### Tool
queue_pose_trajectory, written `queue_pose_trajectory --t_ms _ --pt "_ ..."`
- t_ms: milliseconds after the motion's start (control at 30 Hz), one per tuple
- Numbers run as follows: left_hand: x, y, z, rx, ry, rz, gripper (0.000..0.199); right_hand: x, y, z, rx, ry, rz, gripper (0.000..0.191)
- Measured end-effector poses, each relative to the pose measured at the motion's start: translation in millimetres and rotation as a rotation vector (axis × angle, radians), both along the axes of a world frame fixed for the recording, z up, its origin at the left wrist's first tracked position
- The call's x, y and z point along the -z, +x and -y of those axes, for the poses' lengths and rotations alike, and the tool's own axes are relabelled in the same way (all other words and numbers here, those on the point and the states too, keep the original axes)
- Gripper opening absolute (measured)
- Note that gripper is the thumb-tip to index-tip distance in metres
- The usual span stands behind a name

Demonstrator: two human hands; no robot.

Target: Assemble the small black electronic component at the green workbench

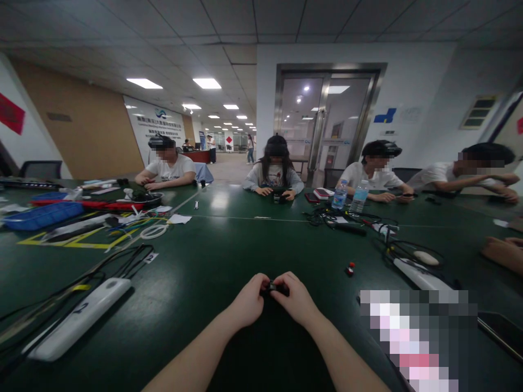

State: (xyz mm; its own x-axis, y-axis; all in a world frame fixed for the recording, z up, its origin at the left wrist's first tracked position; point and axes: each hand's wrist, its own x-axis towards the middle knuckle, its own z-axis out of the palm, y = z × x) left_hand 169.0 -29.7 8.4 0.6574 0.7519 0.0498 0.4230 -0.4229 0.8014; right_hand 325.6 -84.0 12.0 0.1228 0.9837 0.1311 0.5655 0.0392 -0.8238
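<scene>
Near the middle of the dark green table [212, 253], my left hand [250, 298] and my right hand [295, 296] meet with their fingertips around a small dark object [272, 286] that has a greyish part between them. Both hands are closed in a pinch on it, and the fingers hide much of its shape. A small red and black item [350, 268] lies on the table to the right, beyond my right hand.
White power strips [81, 318] with cables lie at left and right [423, 275]. Blue trays [44, 216] stand at far left. Two water bottles [359, 196] stand at back right. Beside my right arm is a pixelated area. Several people sit around the table.
</scene>
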Motion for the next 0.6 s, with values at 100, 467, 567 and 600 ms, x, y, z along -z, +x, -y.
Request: queue_pose_trajectory --t_ms 100,467,567,600 --pt "1.3 0 -1 -0.006 -0.013 -0.003 0.041 -1.2 5 -1 0.035 -0.012 -0.1 0.012" --pt "6.5 1 -5 -0.038 -0.017 -0.025 0.043 10.6 34 -10 0.238 -0.028 -0.862 0.031" --pt "6.2 3 -5 -0.046 -0.003 -0.031 0.043 11.2 37 -11 0.293 -0.014 -0.903 0.032" --pt "5.9 3 -5 -0.04 0.001 -0.031 0.043 11.3 38 -11 0.308 -0.006 -0.908 0.033"
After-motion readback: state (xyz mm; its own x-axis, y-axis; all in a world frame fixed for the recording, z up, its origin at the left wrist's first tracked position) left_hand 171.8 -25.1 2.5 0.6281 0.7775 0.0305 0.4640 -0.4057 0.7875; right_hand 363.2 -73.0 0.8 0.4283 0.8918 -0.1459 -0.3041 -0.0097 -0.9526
